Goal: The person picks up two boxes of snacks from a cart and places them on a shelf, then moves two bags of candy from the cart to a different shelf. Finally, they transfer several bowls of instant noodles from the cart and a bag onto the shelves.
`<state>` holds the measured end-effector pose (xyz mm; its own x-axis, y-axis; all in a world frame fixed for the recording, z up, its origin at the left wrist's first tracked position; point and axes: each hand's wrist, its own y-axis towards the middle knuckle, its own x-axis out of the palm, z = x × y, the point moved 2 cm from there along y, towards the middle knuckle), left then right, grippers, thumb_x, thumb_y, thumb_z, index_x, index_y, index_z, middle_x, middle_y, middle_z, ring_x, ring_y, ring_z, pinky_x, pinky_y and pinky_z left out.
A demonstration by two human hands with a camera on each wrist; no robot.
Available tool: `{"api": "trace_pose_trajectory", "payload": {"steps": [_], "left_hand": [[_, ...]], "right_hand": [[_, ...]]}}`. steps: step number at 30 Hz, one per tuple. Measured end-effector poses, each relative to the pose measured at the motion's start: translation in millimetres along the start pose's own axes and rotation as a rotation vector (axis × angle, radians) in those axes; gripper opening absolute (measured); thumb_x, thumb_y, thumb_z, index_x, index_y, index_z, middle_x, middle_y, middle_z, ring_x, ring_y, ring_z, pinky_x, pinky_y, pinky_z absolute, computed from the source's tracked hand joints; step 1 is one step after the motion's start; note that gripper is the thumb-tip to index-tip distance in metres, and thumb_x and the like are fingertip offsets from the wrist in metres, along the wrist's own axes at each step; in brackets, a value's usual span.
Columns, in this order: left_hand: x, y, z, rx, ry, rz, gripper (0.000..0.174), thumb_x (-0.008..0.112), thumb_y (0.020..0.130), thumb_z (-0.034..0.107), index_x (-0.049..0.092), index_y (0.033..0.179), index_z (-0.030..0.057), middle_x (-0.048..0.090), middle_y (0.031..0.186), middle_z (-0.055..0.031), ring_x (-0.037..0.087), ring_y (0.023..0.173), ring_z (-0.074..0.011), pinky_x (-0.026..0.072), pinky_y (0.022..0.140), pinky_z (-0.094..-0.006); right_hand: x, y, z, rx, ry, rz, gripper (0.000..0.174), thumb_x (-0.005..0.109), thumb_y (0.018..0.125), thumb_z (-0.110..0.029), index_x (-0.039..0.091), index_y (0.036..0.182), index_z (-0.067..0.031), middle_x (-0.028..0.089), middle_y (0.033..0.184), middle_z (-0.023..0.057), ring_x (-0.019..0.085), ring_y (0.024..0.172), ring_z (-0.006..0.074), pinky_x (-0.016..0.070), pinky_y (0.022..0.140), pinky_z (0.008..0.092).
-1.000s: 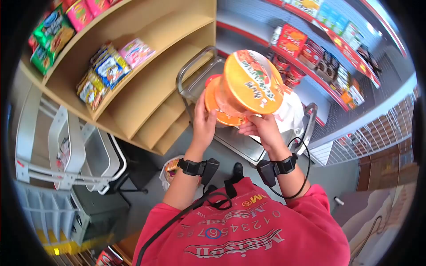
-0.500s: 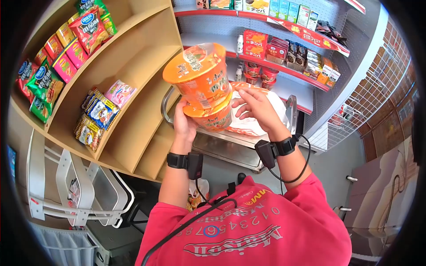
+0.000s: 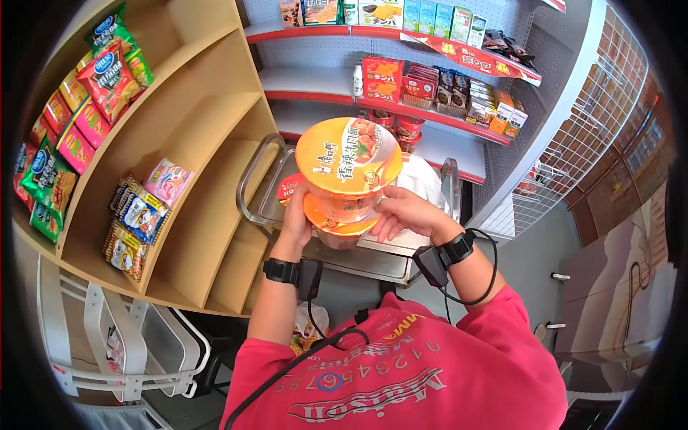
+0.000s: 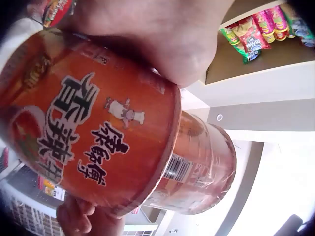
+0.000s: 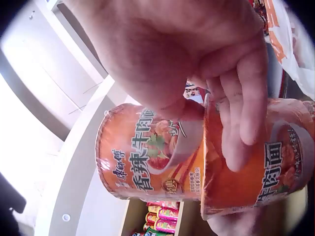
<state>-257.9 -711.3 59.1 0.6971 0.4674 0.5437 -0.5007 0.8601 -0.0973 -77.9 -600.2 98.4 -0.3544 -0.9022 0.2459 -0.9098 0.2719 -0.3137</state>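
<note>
Two orange instant noodle cups are stacked in front of me, over the metal cart. The upper cup (image 3: 344, 154) shows its printed lid in the head view; the lower cup (image 3: 337, 240) is partly covered by it and by my hands. My left hand (image 3: 294, 221) grips the lower cup from its left side. On the right side, my right hand (image 3: 410, 213) holds the stack where the cups meet. In the right wrist view its thumb lies against the upper cup (image 5: 152, 155), and its fingers (image 5: 243, 105) lie along the lower cup (image 5: 285, 147).
Under the stack stands the metal cart (image 3: 246, 188), carrying a white bag (image 3: 424, 178) and a red round-topped package (image 3: 289, 188). A wooden shelf (image 3: 215, 68) with snack bags is at left. A red-edged store shelf (image 3: 315, 94) holds boxes behind. A plastic bag (image 3: 309, 328) sits on the floor.
Half a second ago my right hand was off the stack; now it is back on it. The stack tilted left, then returned toward the middle with its lid facing me.
</note>
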Motion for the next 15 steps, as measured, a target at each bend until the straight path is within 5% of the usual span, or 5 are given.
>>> {"api": "trace_pose_trajectory", "payload": {"steps": [6, 15], "left_hand": [[17.3, 46.0, -20.0, 0.007, 0.0, -0.036, 0.038, 0.034, 0.09, 0.03, 0.047, 0.112, 0.0027, 0.051, 0.114, -0.0076, 0.047, 0.106, -0.0162, 0.0367, 0.09, -0.0286], [87.0, 135.8, -53.1, 0.078, 0.491, -0.246, 0.046, 0.03, 0.092, 0.035, 0.038, 0.124, 0.0043, 0.047, 0.12, -0.009, 0.041, 0.113, -0.0172, 0.0326, 0.091, -0.0294]], "right_hand": [[-45.1, 17.8, 7.3, 0.013, 0.06, 0.041, 0.035, 0.04, 0.082, -0.01, 0.033, 0.115, -0.0005, 0.06, 0.071, 0.0179, 0.061, 0.054, 0.0206, 0.0504, 0.044, 0.0236], [-165.6, 9.4, 12.2, -0.162, 0.247, 0.383, 0.023, 0.04, 0.088, -0.016, 0.046, 0.1, 0.0021, 0.059, 0.068, 0.0164, 0.06, 0.053, 0.0195, 0.0504, 0.048, 0.0255]]}}
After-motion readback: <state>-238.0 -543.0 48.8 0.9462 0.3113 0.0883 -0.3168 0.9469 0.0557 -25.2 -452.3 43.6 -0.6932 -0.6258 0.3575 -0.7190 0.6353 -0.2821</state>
